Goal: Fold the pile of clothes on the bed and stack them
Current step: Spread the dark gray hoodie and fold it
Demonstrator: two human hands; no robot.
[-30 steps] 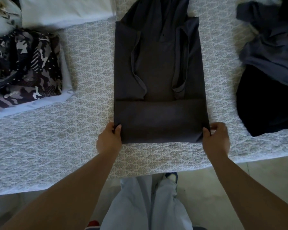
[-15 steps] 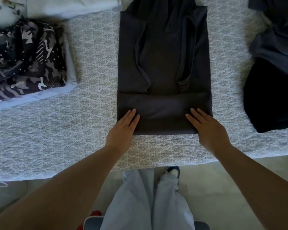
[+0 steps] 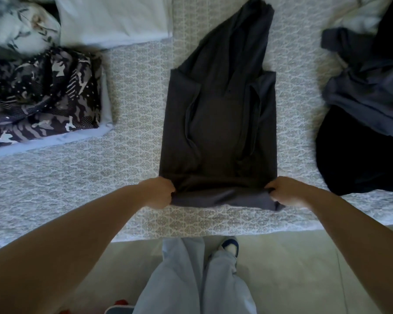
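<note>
**Both hands gather the near hem of a dark hooded top on the bed**

From my remote seat, left to right: no brand, label or readable writing shows anywhere. At far left a leaf-print pillow [image 3: 14, 26] is cut off by the frame edge and blurred. Below it lies a folded camouflage garment [image 3: 41, 96], its mottled black, grey and white print resting on a pale blue folded piece [image 3: 55, 141] whose edge pokes out beneath. A white folded cloth [image 3: 114, 19] sits above, partly out of frame.

The left hand [image 3: 158, 192] has its grip curled tight on the near left corner of the dark grey hooded top [image 3: 220, 123]; the fingers are tucked under and I cannot see them singly. The top lies flat in the middle of the bed [image 3: 134, 137], sleeves folded inward, hood pointing away, its near hem bunched and lifted slightly. The bedspread is pale with a small repeating woven motif. The right hand [image 3: 286, 192] pinches the near right corner, its grip clamped on the cloth.

At right an unfolded heap of dark clothes [image 3: 363, 114], slate blue over black, runs off the frame; the pieces cannot be told apart. Below, pale trousers [image 3: 197, 279] and one shoe [image 3: 230, 245] stand on a light floor.
</note>
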